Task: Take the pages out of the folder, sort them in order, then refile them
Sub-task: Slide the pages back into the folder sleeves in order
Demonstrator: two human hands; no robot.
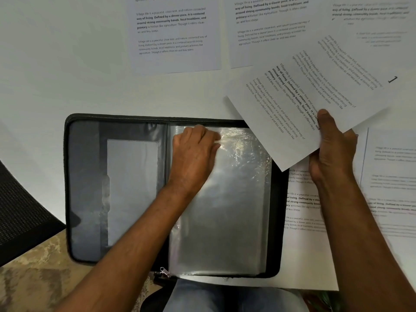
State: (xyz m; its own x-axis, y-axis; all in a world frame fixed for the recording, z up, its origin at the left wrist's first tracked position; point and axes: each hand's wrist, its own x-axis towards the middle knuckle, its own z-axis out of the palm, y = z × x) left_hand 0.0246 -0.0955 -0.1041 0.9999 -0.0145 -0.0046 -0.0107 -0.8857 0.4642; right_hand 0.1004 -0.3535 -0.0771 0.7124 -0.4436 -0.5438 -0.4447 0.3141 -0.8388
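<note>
The sheets (387,176) at the worktop's right edge are blurred past reading and cut off by the frame. The held page (299,93) covers the folder's (85,176) far right corner and the right hand's (331,152) fingers. The left hand's (193,154) fingertips are hidden, so whether they pinch the plastic sleeve (225,210) cannot be told.

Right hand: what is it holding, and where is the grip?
The right hand holds a printed page at its near edge, thumb on top.
</note>
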